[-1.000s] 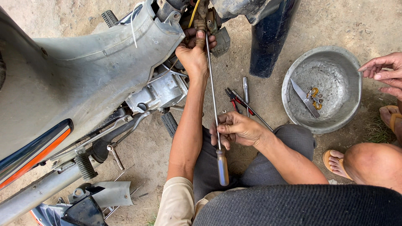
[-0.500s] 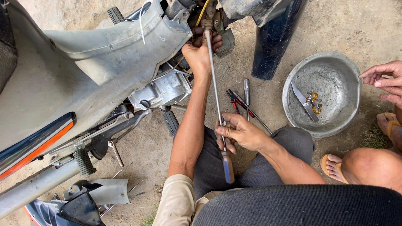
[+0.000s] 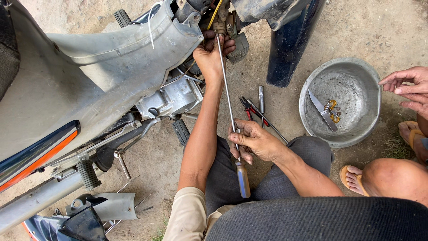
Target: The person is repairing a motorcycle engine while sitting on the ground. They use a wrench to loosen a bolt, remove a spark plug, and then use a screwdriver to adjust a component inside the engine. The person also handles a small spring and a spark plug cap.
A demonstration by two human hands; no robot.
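Steel screwdriver (image 3: 228, 105) being gripped mid-shaft in closed right hand (image 3: 254, 142), tip at carburettor (image 3: 221, 23) steadied by wrapped left hand (image 3: 211, 56), probably risking slipping off the screw

My screwdriver (image 3: 228, 105): long bare steel shank, dull, w/ glossy translucent plastic handle. Motorbike body panel (image 3: 102, 85) is matt grey plastic, scuffed; engine casing (image 3: 171, 97) rough cast metal. Basin (image 3: 354, 129) is dented aluminium, chalky inside. Ground (image 3: 365, 31) is rough, dusty dirt. My trousers (image 3: 223, 174): soft grey cloth.
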